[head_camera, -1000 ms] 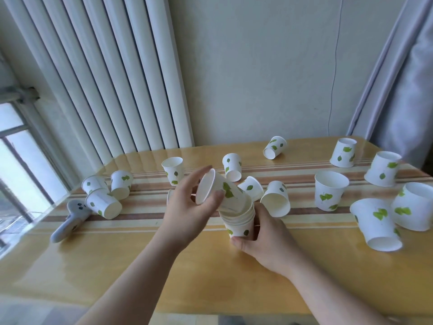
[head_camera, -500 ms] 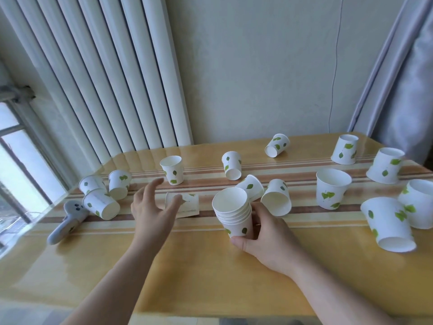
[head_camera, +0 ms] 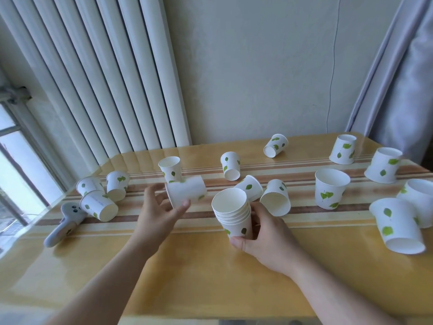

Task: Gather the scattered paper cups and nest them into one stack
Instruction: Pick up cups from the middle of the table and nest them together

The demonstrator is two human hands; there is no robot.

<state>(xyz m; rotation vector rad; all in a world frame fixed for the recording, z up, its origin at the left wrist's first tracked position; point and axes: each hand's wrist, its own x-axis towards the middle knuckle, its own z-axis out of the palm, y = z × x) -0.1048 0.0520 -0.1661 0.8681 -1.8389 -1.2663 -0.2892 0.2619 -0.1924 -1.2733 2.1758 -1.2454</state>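
White paper cups with green leaf prints lie scattered over the yellow striped table (head_camera: 210, 273). My right hand (head_camera: 264, 235) grips an upright stack of nested cups (head_camera: 233, 212) near the table's middle. My left hand (head_camera: 159, 212) holds a single cup (head_camera: 186, 193) on its side, lifted and blurred, to the left of the stack. Loose cups remain: a cluster at the left (head_camera: 99, 205), an upright one (head_camera: 170, 168) behind my left hand, two lying right behind the stack (head_camera: 275, 199), and several at the right (head_camera: 331, 191).
A grey handheld device (head_camera: 62, 222) lies near the table's left edge. A white radiator (head_camera: 105, 78) and a wall stand behind the table, a window at the left, a curtain (head_camera: 403, 73) at the right. The near part of the table holds only my arms.
My left hand dropped a cup into the stack, reached left to a cup lying on the table and has now picked it up. My right hand kept holding the stack.
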